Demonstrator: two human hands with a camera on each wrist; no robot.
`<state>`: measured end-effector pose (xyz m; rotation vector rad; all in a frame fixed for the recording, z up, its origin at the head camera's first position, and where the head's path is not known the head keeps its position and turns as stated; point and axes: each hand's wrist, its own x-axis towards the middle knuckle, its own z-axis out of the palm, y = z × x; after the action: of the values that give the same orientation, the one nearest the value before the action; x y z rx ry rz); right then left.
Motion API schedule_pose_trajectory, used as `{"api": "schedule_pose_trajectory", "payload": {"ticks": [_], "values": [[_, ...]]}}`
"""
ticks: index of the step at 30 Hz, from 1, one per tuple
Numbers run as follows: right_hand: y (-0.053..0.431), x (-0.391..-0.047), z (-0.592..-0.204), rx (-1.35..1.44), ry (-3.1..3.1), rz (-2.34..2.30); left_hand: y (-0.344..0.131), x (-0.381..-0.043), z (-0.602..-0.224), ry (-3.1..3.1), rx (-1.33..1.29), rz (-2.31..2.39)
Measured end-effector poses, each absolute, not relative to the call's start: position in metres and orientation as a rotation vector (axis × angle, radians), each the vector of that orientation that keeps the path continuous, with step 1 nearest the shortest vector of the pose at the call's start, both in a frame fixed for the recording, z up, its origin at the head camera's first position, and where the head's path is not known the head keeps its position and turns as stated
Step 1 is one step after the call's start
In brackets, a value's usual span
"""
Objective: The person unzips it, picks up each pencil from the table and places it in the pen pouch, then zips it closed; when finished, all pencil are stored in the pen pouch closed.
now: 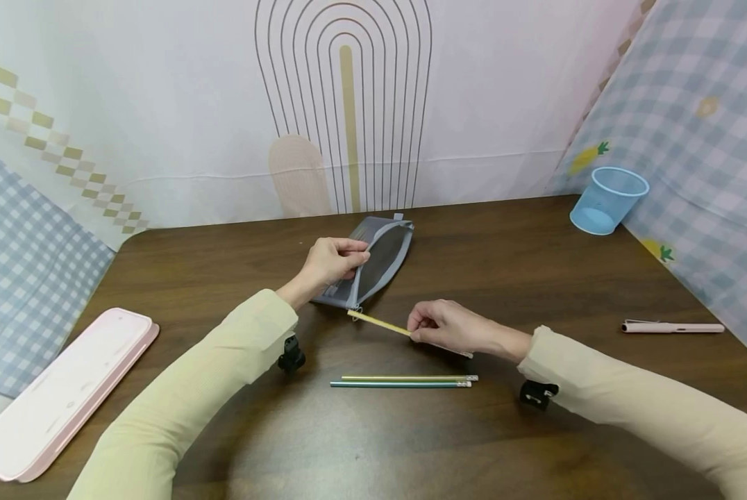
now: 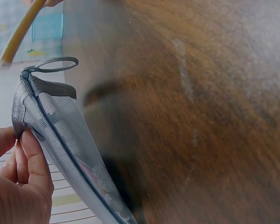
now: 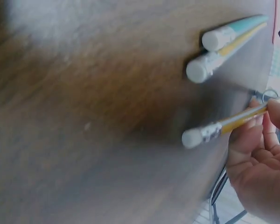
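My left hand (image 1: pixel 334 262) pinches the upper edge of a grey zippered mesh pouch (image 1: pixel 386 260), whose mouth gapes toward the right. In the left wrist view the thumb and fingers hold the pouch's fabric (image 2: pixel 67 126) below a ring-shaped zipper pull (image 2: pixel 53 64). My right hand (image 1: pixel 451 326) pinches a yellow pencil (image 1: pixel 380 323) near its middle. The pencil's far end reaches the pouch's near corner, while its white eraser (image 3: pixel 192 138) points back past the wrist. On the table in front lie a yellow pencil (image 1: pixel 405 378) and a teal pencil (image 1: pixel 398 385), side by side.
A pale pink case (image 1: pixel 67 389) lies at the table's left edge. At the back right stands a light blue mesh cup (image 1: pixel 607 201). A pink pen (image 1: pixel 673 327) rests near the right edge of the brown table (image 1: pixel 273 451). Patterned cloth hangs behind and at both sides.
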<state>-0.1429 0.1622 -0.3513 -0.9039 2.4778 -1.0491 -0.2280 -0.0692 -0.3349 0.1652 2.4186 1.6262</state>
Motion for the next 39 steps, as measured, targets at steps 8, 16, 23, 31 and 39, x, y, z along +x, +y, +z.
{"api": "schedule_pose_trajectory", "payload": {"ticks": [8, 16, 23, 31, 39], "values": [[0.168, -0.155, -0.351, -0.558, 2.349, -1.365, -0.07, -0.229, -0.333, 2.437, 0.192, 1.616], [0.159, -0.181, -0.351, -0.046, 2.083, -1.596, -0.07, -0.228, -0.333, 2.43, 0.157, 1.617], [0.138, -0.204, -0.351, 0.21, 1.818, -1.809, -0.069, -0.227, -0.334, 2.433, 0.176, 1.618], [0.115, -0.226, -0.349, 0.322, 1.725, -1.93, -0.069, -0.228, -0.333, 2.434, 0.169, 1.608], [0.103, -0.237, -0.349, 0.419, 1.767, -1.898, -0.068, -0.228, -0.332, 2.411, 0.152, 1.619]]}}
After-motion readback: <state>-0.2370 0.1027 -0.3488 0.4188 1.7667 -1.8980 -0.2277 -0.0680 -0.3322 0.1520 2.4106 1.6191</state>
